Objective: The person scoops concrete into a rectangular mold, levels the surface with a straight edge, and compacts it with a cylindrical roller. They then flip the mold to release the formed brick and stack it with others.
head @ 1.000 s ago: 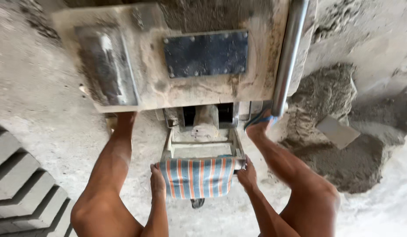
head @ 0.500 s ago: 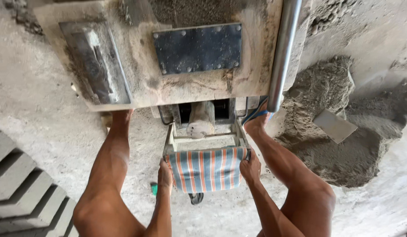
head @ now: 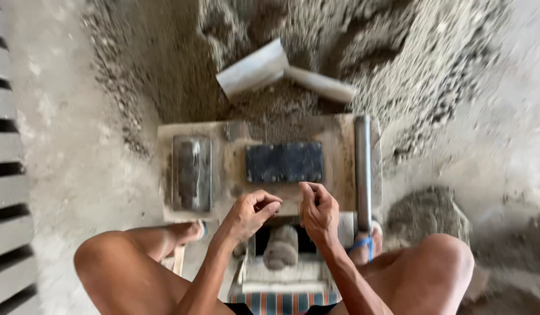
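- Two hands: left hand (head: 249, 213) and right hand (head: 317, 211), fingers curled, holding nothing visible.
- One slab (head: 235, 166) bearing two dark plates, one pipe (head: 362, 166).
- One shovel (head: 264, 67) in sand.

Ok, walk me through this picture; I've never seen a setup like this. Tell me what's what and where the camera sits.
The camera is worn on the person's head and looks straight down, so you see their own bare knees and arms from above. No robot here: the left hand and right hand hover, fingers curled and holding nothing, at the near edge of a dusty, cement-caked block-shaped press. On its top sit a dark rectangular plate and a grey recessed mould; a metal pipe lever runs along its right side. Below the hands lies a rounded grey lump above a striped cloth. Behind the press is a heap of damp sand mix with a pale shovel lying on it.
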